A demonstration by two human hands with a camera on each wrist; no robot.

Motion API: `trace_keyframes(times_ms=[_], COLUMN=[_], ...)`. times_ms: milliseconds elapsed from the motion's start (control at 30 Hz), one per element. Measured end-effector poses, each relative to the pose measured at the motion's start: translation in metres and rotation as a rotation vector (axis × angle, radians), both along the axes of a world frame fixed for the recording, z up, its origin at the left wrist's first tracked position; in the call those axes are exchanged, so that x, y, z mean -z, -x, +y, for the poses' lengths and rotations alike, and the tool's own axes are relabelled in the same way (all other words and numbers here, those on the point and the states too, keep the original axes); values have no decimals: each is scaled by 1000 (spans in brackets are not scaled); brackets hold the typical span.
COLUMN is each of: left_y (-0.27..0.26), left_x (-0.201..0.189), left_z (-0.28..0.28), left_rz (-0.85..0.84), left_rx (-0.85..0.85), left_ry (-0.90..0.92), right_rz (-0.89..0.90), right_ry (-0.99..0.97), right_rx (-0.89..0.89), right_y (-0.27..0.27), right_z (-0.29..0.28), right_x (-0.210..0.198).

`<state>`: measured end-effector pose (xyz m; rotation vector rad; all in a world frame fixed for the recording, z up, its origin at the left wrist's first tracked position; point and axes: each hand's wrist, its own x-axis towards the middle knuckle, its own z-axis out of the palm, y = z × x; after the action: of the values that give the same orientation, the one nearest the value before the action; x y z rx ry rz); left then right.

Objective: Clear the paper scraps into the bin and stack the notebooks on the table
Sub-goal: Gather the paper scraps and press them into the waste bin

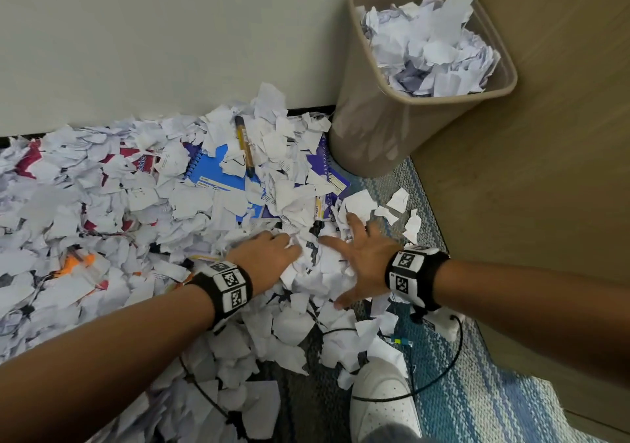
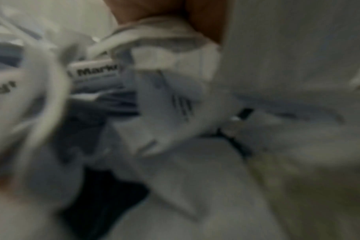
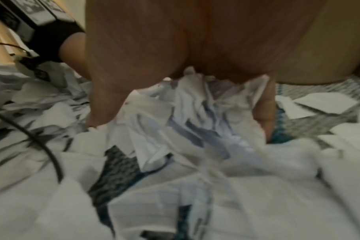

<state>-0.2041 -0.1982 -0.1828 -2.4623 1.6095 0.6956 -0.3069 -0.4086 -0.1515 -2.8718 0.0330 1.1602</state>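
White torn paper scraps (image 1: 112, 211) cover the carpeted floor (image 1: 477, 357) along a pale wall, in a deep drift. Both hands press into the near edge of the pile. Left hand (image 1: 264, 257) lies palm down with fingers buried in scraps; whether they curl round any cannot be told. Right hand (image 1: 358, 262) is spread wide, fingers splayed over the paper, and the right wrist view shows scraps bunched under its palm. A tan bin (image 1: 402, 115) stands just beyond the pile, by a wooden panel, already heaped with paper to its rim. Half buried lie a blue notebook (image 1: 218, 170), a purple notebook (image 1: 327, 170) beside the bin's base, and a red-covered one (image 1: 30, 163) far left. A marker (image 1: 244, 146) rests on top of the scraps.

Gathering a handful appears to be the step in hand. Next, the hands likely need to close together, scoop, and lift toward the bin, pressing down its contents, since loose pieces may spill. Notebooks remain unstacked; no counter is in view.
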Motion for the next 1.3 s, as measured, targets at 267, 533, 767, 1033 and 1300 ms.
trace_keyframes(times_ms=[267,533,767,1033,1300], left_y=[26,14,-14,-52,-92], left_x=[-2,-6,-29,-97,-216], left_z=[22,14,-1,-14,-83], left_rz=[3,-22,168,286,22], left_rx=[-112,44,-239,-547,-639], left_ry=[97,-20,167,619,983], right_rz=[-220,-137,-267,-680,-1344], right_ry=[75,-96,-310,-616,-744], right_rx=[-2,-127,155,433,634], right_y=[11,4,-21,-59,-115], right_z=[37,36,8,12,-32], right_x=[17,16,-11,-71,-199])
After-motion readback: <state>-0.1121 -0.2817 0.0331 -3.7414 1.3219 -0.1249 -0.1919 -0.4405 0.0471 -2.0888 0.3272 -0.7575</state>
